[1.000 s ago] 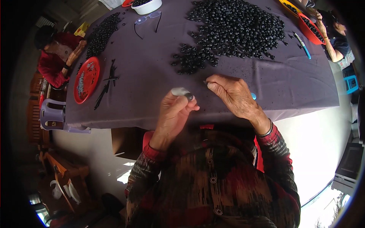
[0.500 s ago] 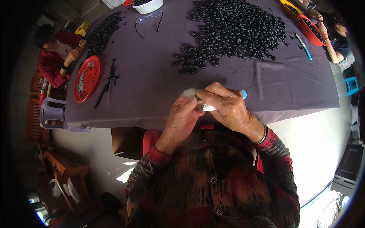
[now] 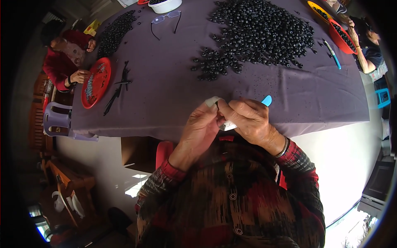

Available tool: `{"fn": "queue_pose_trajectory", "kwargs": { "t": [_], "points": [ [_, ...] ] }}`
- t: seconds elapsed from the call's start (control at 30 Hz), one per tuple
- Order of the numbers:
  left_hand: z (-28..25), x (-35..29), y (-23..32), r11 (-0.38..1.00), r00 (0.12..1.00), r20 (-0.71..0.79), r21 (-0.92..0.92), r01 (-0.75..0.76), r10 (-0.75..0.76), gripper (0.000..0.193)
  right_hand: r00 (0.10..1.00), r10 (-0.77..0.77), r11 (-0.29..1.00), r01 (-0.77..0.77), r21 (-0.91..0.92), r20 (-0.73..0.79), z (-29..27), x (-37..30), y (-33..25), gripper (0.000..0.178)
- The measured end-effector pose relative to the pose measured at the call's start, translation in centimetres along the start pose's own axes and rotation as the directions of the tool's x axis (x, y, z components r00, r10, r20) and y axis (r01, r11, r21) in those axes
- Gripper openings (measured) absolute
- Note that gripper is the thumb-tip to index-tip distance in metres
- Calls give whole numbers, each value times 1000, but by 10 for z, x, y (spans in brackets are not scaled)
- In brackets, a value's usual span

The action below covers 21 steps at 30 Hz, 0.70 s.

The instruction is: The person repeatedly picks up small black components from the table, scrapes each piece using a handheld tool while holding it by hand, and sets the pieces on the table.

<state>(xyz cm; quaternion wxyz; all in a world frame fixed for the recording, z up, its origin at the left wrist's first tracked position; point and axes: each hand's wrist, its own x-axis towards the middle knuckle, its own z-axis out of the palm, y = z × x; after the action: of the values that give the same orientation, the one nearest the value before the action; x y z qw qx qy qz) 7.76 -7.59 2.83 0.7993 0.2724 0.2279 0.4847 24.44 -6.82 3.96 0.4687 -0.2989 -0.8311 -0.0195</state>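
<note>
In front of me, at the table's near edge, my two hands meet. My right hand [image 3: 251, 123] is closed round a slim tool whose blue handle end [image 3: 267, 100] sticks out past the knuckles. Something white [image 3: 228, 126] shows below its fingers; I cannot tell whether it belongs to the tool. My left hand [image 3: 200, 120] is pinched, its thumb wearing a whitish finger cover [image 3: 211, 101]. A dark speck shows at its fingertips, but what it holds is mostly hidden. Beyond the hands lies a large heap of small black ring-like parts [image 3: 264, 33].
A purple cloth [image 3: 165, 82] covers the table. On it lie a red tray [image 3: 107, 78], black strips [image 3: 118, 89], eyeglasses [image 3: 165, 17], a white bowl [image 3: 167, 7], a blue-and-white tool [image 3: 334, 57] and a red basin [image 3: 343, 38]. Two people sit at the left and right sides.
My right hand has turned a little, and more of the blue handle shows. The hands stay together. At the left, the other person's hand has come down to the red tray.
</note>
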Motion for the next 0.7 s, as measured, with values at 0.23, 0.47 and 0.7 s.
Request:
{"fn": "queue_pose_trajectory", "kwargs": {
  "t": [0.23,0.47,0.7],
  "points": [
    [3,3,3,989,990,-61,95,-118,124,15,997,70,997,-71,-24,-45,-2,0,0,32],
    [-11,7,15,989,987,61,8,-148,147,13,901,371,897,-411,166,225,-28,17,-6,21],
    [-11,6,10,995,994,45,10,-98,97,14,878,326,901,-400,165,352,-24,16,-7,24]
  ]
}}
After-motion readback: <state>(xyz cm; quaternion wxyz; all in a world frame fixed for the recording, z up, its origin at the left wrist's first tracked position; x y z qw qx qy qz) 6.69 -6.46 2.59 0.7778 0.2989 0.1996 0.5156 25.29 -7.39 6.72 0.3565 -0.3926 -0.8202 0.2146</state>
